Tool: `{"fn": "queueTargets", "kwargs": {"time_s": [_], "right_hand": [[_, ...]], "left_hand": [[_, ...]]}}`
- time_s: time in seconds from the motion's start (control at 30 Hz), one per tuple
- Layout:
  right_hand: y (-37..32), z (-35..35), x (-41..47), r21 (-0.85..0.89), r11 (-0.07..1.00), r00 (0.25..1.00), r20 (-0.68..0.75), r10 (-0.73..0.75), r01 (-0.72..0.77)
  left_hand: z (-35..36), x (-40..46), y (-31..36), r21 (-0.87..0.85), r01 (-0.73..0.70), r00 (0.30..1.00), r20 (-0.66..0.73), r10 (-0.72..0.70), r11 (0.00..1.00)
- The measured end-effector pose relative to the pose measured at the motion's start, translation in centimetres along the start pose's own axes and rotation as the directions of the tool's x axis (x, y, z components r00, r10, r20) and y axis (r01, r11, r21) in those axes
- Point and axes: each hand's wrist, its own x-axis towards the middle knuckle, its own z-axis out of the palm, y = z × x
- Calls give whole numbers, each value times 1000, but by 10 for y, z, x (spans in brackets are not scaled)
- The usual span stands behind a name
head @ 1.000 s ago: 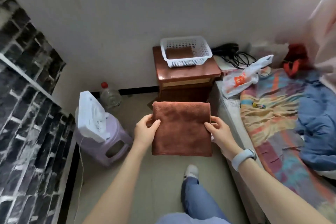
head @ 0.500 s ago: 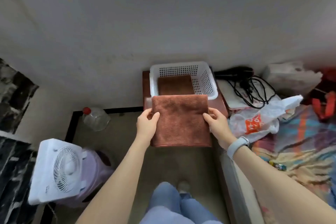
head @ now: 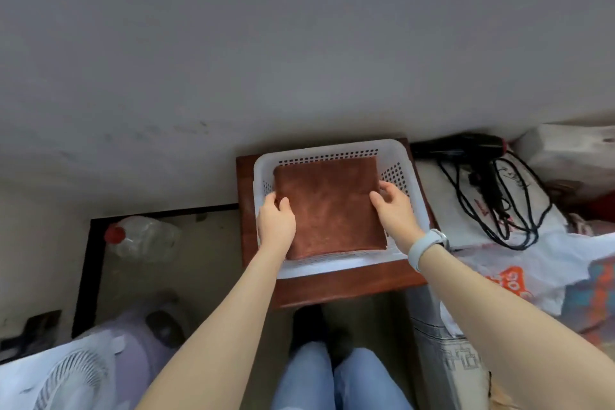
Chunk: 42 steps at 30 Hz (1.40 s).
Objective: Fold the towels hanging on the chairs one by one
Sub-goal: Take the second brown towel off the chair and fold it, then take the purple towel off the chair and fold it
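A folded brown towel (head: 329,206) lay flat inside a white perforated basket (head: 336,265), which sat on a dark wooden worktop (head: 349,289) against a grey wall. The left hand (head: 276,221) held the towel's left edge, thumb on top; the right hand (head: 394,210) held its right edge in the same grip. To finish well, both hands would probably need to lower the towel level, let go together, and slide out sideways so the fold stayed square. A black hair dryer (head: 466,146) with a tangled cord lay to the right, a plastic bottle (head: 143,236) on the floor to the left. Half a second earlier, the towel had been held in the air just in front of the basket, with another brown towel visible inside it.
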Motion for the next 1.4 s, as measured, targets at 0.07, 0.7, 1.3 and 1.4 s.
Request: {"fn": "queueTargets", "kwargs": {"time_s": [0.07, 0.7, 1.3, 1.4], "right_hand": [[7, 7, 19, -47, 998, 999, 9, 40, -40], [33, 11, 54, -774, 574, 943, 89, -322, 269], [50, 30, 75, -772, 101, 764, 584, -276, 627], [27, 20, 67, -751, 153, 760, 597, -256, 642]], "left_hand": [[10, 12, -4, 48, 33, 999, -12, -32, 998], [60, 31, -44, 722, -342, 935, 195, 297, 601], [65, 37, -46, 839, -318, 939, 215, 268, 441], [53, 29, -27, 815, -347, 933, 251, 257, 465]]}}
